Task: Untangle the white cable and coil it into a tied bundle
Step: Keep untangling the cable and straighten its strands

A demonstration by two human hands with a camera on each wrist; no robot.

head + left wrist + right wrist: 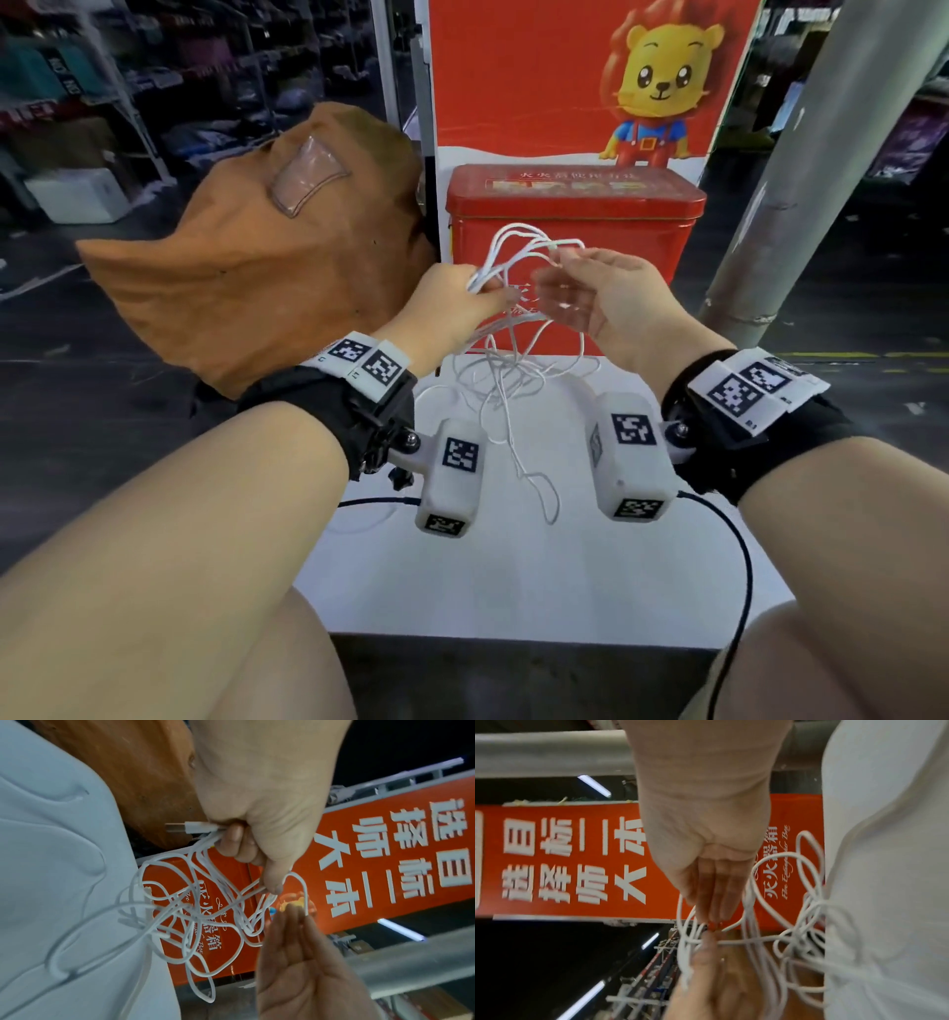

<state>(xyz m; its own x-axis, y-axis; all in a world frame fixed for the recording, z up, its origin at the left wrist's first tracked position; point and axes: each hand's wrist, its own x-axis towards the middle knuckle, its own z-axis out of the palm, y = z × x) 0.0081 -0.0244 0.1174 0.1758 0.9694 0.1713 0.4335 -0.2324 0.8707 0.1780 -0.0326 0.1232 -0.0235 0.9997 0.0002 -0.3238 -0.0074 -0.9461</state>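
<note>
My left hand (462,300) is raised over the white table (513,591) and grips several loops of the thin white cable (477,280). In the left wrist view its fingers curl round the gathered strands (205,843), and the USB plug (190,827) sticks out beside the thumb. Just to its right, my right hand (595,293) pinches one strand between thumb and forefinger at the top of the loops. Its other fingers are straight and blurred. The right wrist view has those fingertips (713,921) meeting the cable (750,902) close to the left thumb. A loose tangle hangs down onto the table.
A brown cloth bag (267,257) lies left of the table. A red tin box (575,205) stands behind the hands, before a red banner with a cartoon lion (513,77). A grey pole (801,180) rises at the right. A black wire (739,565) trails from the right wrist camera.
</note>
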